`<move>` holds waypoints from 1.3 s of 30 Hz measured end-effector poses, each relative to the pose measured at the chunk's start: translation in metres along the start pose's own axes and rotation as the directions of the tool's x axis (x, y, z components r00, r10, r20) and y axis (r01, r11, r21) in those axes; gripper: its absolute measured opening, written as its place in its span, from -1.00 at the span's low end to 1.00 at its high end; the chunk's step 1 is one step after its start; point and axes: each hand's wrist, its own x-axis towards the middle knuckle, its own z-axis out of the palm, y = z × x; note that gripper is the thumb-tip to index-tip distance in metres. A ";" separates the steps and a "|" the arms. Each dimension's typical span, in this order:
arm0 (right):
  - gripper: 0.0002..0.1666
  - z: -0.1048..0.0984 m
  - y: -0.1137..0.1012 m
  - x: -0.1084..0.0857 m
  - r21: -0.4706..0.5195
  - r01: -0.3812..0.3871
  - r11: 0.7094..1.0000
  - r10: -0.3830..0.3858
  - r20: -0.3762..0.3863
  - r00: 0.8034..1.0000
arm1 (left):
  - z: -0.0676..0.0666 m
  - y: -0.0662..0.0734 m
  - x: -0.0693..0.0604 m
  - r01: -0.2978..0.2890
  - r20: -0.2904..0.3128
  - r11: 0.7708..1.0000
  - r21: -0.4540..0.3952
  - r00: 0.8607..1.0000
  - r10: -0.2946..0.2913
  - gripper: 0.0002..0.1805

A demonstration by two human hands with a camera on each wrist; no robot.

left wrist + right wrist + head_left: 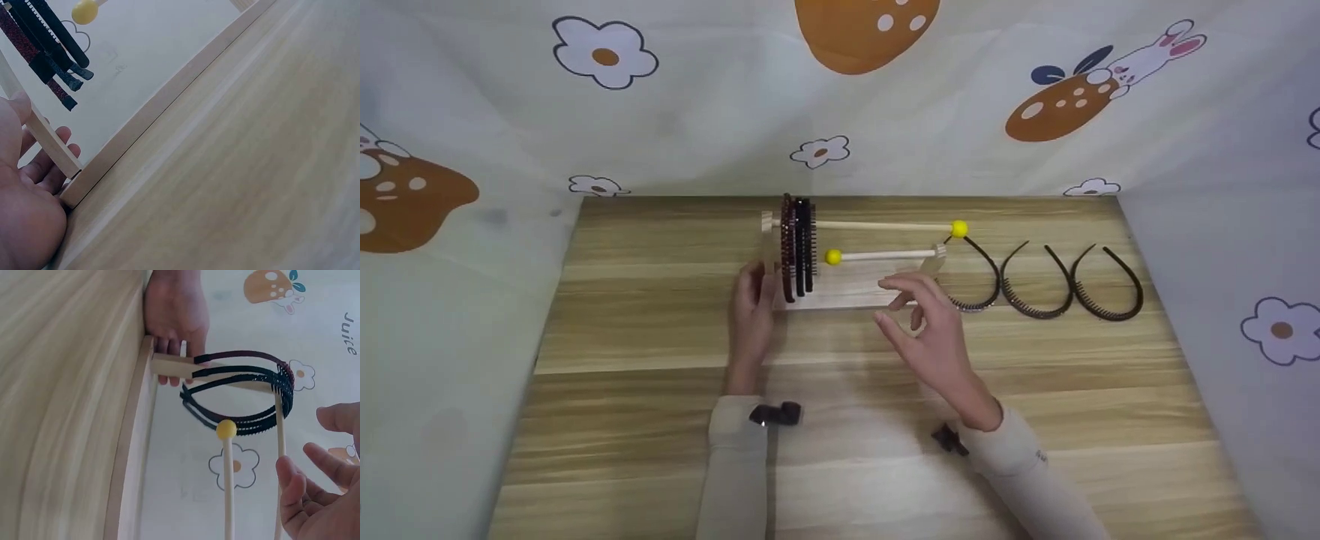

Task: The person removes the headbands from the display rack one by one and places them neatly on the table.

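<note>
The left hand [751, 315] grips the wooden upright [49, 143] at the stand's left end, thumb on one side and fingers behind it. Several dark headbands [799, 251] hang together on the long rod [885, 226] near that upright; one has a reddish glitter look. The right hand [934, 337] is in the air in front of the stand's right part, fingers bent loosely and apart from the thumb, holding nothing. In the right wrist view, this hand [320, 495] is beside the long rod, away from the headbands [242, 374].
A shorter rod [885, 255] with a yellow ball [833, 257] lies in front of the long one, which ends in another yellow ball [959, 229]. Three headbands [1039, 313] lie in a row on the wooden table [855, 450], right of the stand. Patterned cloth [720, 97] surrounds the table.
</note>
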 end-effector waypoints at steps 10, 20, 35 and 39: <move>-0.64 0.023 -0.011 0.021 0.244 -0.231 0.942 0.224 0.055 0.973 | 0.001 -0.003 0.001 -0.009 -0.005 1.000 -0.026 1.000 0.009 -0.03; -0.62 0.047 -0.020 0.035 0.337 -0.283 0.898 0.291 0.030 0.956 | 0.000 -0.002 0.000 0.015 -0.006 1.000 -0.027 1.000 -0.015 -0.36; -0.53 0.072 -0.026 0.063 0.430 -0.398 0.811 0.391 0.109 0.914 | 0.000 -0.003 0.001 0.015 -0.002 1.000 -0.021 1.000 -0.015 -0.36; -0.55 0.074 -0.027 0.067 0.442 -0.405 0.800 0.396 0.118 0.911 | -0.001 -0.002 0.002 0.008 -0.001 1.000 -0.004 1.000 -0.008 -0.31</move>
